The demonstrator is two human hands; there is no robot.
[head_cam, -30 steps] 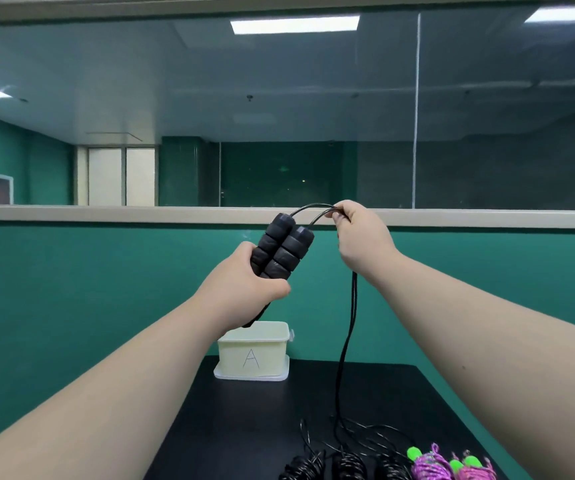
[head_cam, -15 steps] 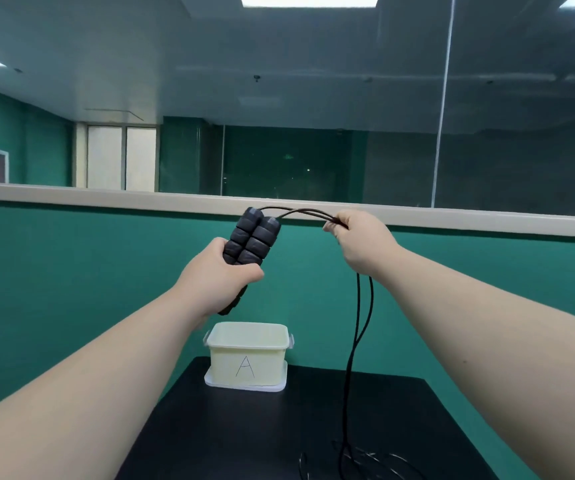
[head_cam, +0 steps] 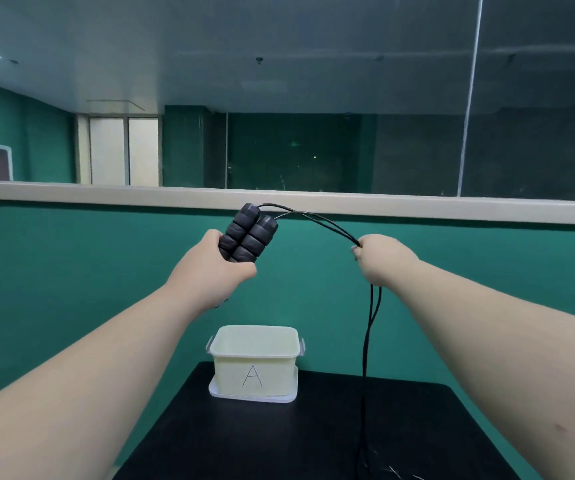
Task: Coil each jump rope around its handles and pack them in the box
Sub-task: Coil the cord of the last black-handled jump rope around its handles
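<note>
- The left hand (head_cam: 215, 271) is raised before the green wall (head_cam: 71, 271). Its fingers are curled tight round the lower ends of two black ribbed foam handles (head_cam: 248, 233), held side by side and tilted up to the right. Pairing them likely gives one firm core to wind on.
- The right hand (head_cam: 379, 259) sits near the handles at about the same height, its fingers (head_cam: 358, 252) closed round the thin black doubled cord (head_cam: 369, 327). Two strands arc from the handle tops into the fist and hang out below it. Holding them off to the side probably keeps them taut and untangled.
- The hanging cord reaches the black bench (head_cam: 279, 445) near its right front, where loose loops are partly cut off by the frame.
- A pale cream plastic box marked "A" (head_cam: 230, 372) stands open on its white lid (head_cam: 251, 398) at the bench's far edge, close to the wall. It is below the hands and well apart from the rope; its inside cannot be seen.
- There is open air between the hands and above the box. The cord hangs to the right of the box, so winding could swing it toward the box's right latch.
</note>
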